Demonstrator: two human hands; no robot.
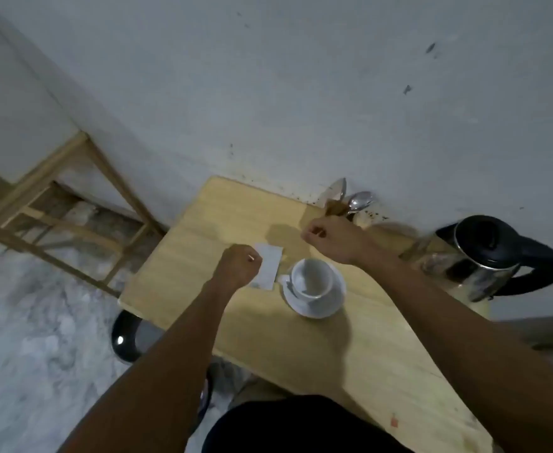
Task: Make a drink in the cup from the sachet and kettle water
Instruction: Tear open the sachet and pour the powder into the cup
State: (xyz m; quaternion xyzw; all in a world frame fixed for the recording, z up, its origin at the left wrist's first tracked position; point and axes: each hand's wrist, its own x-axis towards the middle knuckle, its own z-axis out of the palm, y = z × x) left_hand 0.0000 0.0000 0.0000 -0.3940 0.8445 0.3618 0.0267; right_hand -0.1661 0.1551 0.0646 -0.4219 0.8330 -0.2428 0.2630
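- Reaching over a small wooden table point(203, 256), a person worked with both bare arms stretched forward, seen from a head-worn camera looking down.
- The left hand point(238, 266) was curled into a loose fist above the table, its fingers drawn together over the near edge of a white sachet point(270, 263); whether it pinched the sachet or only covered it could not be told.
- The sachet lay flat on the tabletop, just left of the saucer point(314, 307).
- The right hand point(329, 237) was likewise closed, fingers bunched as if pinching something small near the far edge of the table; what it held, if anything, was too blurred to tell.
- A white cup point(312, 277) stood upright on the saucer near the middle of the table, between the two forearms, and appeared empty.
- A steel kettle point(484, 256) with a black lid and handle stood at the right edge of the table, well apart from the cup.
- Two metal spoons point(360, 199) stood in a small holder against the wall point(301, 76), just beyond the right hand.
- A wooden frame point(72, 204) stood on the floor to the left of the table.
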